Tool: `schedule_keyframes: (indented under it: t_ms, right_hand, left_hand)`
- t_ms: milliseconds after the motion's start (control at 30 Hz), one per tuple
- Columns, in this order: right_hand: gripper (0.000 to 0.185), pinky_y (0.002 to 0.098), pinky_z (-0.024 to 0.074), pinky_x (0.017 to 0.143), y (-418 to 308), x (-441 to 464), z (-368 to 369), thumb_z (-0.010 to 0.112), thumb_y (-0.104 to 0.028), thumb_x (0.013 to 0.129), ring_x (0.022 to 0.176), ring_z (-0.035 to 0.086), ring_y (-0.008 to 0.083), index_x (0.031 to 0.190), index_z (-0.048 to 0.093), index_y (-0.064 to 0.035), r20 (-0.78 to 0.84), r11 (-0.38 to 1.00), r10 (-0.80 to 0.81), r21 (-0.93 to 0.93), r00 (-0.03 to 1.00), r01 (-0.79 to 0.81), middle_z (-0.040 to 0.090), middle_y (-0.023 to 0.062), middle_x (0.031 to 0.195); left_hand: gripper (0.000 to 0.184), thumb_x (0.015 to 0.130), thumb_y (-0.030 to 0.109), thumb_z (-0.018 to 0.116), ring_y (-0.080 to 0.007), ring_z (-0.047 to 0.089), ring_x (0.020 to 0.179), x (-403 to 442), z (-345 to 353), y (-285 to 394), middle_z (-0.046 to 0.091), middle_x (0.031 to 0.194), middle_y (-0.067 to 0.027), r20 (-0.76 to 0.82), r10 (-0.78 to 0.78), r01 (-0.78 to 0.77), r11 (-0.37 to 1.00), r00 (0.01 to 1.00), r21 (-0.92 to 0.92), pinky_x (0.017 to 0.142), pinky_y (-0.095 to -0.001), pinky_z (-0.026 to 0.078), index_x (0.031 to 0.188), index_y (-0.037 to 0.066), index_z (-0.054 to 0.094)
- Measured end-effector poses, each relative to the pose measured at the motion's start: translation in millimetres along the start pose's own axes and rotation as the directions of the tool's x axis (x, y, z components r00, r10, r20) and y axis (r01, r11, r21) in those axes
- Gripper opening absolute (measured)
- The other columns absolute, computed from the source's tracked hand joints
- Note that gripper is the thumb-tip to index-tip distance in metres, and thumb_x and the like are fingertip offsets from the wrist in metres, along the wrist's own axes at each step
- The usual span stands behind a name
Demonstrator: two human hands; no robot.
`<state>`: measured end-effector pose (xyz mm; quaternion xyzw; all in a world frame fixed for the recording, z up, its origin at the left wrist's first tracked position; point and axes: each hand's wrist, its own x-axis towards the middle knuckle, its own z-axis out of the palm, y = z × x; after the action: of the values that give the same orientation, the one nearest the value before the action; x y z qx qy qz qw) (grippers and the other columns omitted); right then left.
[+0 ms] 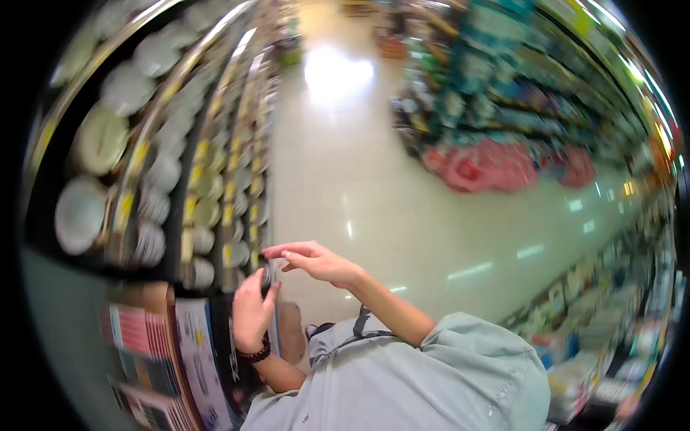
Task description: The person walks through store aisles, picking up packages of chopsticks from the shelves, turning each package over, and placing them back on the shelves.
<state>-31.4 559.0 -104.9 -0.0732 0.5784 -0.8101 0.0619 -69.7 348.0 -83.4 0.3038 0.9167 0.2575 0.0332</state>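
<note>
My left hand (251,312), with a dark beaded bracelet (254,352) at the wrist, is raised beside the near end of the dish shelves. Its thumb stands apart from the fingers, and I see nothing held in it. Just to the upper right, my right hand (316,263) reaches leftward with its fingers stretched out and the palm bare of any object. Between the two hands shows a small greyish rounded thing (269,274), blurred; I cannot tell whether either hand touches it. Closest to the fingertips is a stack of light bowls (237,253) on a shelf.
Shelves to the left carry white plates (80,214), stacked bowls (149,243) and yellow price tags. Boxed goods (201,352) stand below left. A pale tiled floor (330,158) runs ahead. Pink items (489,165) hang at the right display, and packed shelves (604,316) line the lower right.
</note>
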Motion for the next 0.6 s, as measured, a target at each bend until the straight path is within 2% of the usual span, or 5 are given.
schedule_keyframes:
  t_ms: [100,267,367,467,600]
  right_hand:
    - [0.037,0.0359,0.0468,0.103,-51.7,-77.0,-76.1,0.044,-0.023,0.106,0.125,0.055,0.0204,0.131,0.06,0.0,-0.317,0.965,-0.107,0.195,0.942,0.175,0.059,0.0131,0.136]
    - [0.039,0.039,0.0457,0.104,-86.1,-207.3,-148.8,0.044,-0.02,0.105,0.123,0.057,0.0229,0.136,0.055,0.0012,-0.797,0.857,-0.396,-0.142,0.456,0.495,0.06,0.0149,0.134]
    - [0.041,0.0395,0.0459,0.104,-110.0,-291.5,-166.7,0.042,-0.021,0.106,0.128,0.054,0.0236,0.137,0.053,0.0026,-0.888,0.762,-0.348,-0.081,0.3,0.642,0.057,0.0164,0.138]
    - [0.043,0.0404,0.0461,0.104,-107.4,-335.0,-182.3,0.04,-0.022,0.106,0.129,0.053,0.0251,0.141,0.047,0.003,-0.891,0.757,-0.453,-0.391,-0.011,0.524,0.056,0.0183,0.138]
    - [0.045,0.0418,0.0459,0.104,-118.2,-388.7,-220.4,0.04,-0.022,0.106,0.131,0.052,0.026,0.144,0.043,0.0022,-0.918,0.747,-0.377,-0.381,-0.125,0.544,0.056,0.0194,0.138]
  left_hand:
    - [0.051,0.091,0.022,0.069,-0.0337,0.064,0.108,61.9,46.7,92.6,0.069,0.113,-0.0174,0.162,0.306,-0.284,0.948,0.938,-0.144,0.095,-0.041,0.048,0.132,-0.005,0.055]
    - [0.058,0.091,0.019,0.068,-0.0327,0.062,0.113,125.2,114.0,228.4,0.07,0.115,-0.0127,0.263,0.674,-0.6,0.737,0.691,-0.313,0.097,-0.0412,0.047,0.14,-0.003,0.047]
    - [0.061,0.091,0.017,0.069,-0.0326,0.061,0.116,143.2,167.0,310.9,0.07,0.115,-0.0129,0.312,0.746,-0.584,0.659,0.589,-0.474,0.099,-0.0424,0.047,0.142,-0.002,0.044]
    - [0.059,0.089,0.015,0.07,-0.0339,0.06,0.119,150.4,206.1,374.2,0.068,0.12,-0.0145,0.292,0.89,-0.651,0.456,0.351,-0.607,0.1,-0.0434,0.046,0.14,-0.002,0.047]
    - [0.054,0.086,0.013,0.072,-0.0364,0.054,0.126,160.5,262.3,458.7,0.061,0.13,-0.0193,0.239,0.97,-0.655,0.205,0.037,-0.728,0.103,-0.0425,0.045,0.135,-0.001,0.053]
